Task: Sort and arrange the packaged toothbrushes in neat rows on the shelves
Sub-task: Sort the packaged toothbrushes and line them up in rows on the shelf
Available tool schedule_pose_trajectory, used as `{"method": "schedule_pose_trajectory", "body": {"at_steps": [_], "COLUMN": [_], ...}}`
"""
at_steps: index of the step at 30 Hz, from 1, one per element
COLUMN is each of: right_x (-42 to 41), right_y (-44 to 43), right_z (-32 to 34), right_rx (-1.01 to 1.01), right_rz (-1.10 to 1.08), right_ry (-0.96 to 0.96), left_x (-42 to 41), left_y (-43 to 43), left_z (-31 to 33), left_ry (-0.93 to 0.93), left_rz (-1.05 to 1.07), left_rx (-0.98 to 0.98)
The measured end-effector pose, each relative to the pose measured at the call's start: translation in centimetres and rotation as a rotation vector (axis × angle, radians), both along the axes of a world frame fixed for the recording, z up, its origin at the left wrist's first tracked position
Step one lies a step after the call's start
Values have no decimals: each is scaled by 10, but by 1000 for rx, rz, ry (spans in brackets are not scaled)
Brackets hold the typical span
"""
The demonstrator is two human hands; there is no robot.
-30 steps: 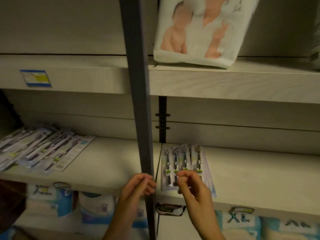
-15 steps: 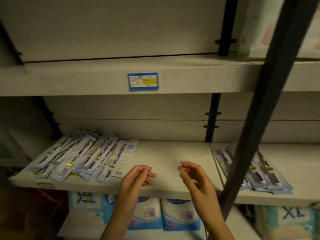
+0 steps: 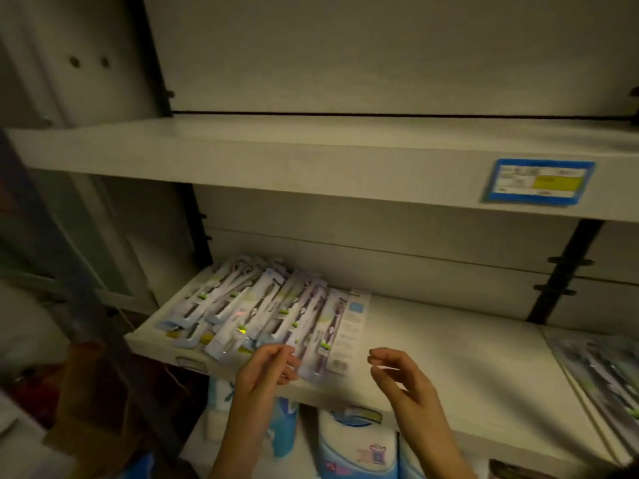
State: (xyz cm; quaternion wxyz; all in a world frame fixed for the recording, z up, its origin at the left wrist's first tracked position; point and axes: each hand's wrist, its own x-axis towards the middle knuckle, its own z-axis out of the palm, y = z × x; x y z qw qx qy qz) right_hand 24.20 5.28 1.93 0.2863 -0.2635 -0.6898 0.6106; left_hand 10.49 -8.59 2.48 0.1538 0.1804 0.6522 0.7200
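Several packaged toothbrushes [image 3: 262, 309] lie fanned and overlapping on the left end of the white shelf [image 3: 449, 361]. A second, neater batch of toothbrush packs [image 3: 601, 368] shows at the shelf's far right edge. My left hand [image 3: 268, 369] hovers at the front edge of the left pile, fingers loosely curled and holding nothing; its fingertips are just over the nearest packs. My right hand [image 3: 397, 371] hangs over the bare middle of the shelf, fingers relaxed and empty.
An upper shelf [image 3: 276, 157] with a blue and yellow price label [image 3: 539, 181] overhangs the work shelf. Black upright brackets [image 3: 563, 271] run behind. Blue and white wrapped packs [image 3: 352, 447] fill the shelf below. A dark post [image 3: 79, 288] stands at the left.
The view has swung left, from the right-hand batch to the left pile. Both hands moved left with it, still empty; the left hand now reaches the pile's front edge.
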Motion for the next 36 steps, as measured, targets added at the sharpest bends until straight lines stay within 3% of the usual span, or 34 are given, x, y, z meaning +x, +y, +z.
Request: {"method": "schedule_pose_trajectory", "body": {"at_steps": [6, 9, 11, 14, 16, 18, 22, 30, 33, 36], "right_x": [-112, -163, -184, -194, -194, -192, -192, -220, -234, -242], "right_y": [-43, -69, -81, -88, -88, -87, -85, -99, -109, -115], "right_z": [-20, -19, -13, -6, -6, -8, -13, -15, -8, -6], "right_rx": [-87, -88, -74, -84, -98, -82, -64, -228, -386, -432], "right_rz": [-111, -115, -84, -102, -148, -179, -202, -196, -105, -47], "right_ry": [17, 17, -9, -34, -49, -77, -128, -92, -44, 13], "left_x": [-112, -163, -189, -206, -208, -206, -206, -197, -189, -183], "left_y": [-34, -53, -61, -65, -60, -56, -52, -65, -71, -78], "left_z": [-26, -33, -44, -54, -57, -62, -68, -33, -20, -9], "left_ry": [-36, 47, 178, 484, 516, 436, 244, -207, -226, -238], "left_rz": [13, 42, 21, -68, -162, -242, -301, -272, -296, -405], "left_rx": [-78, -163, -361, -833, -932, -958, -862, -262, -174, -209]}}
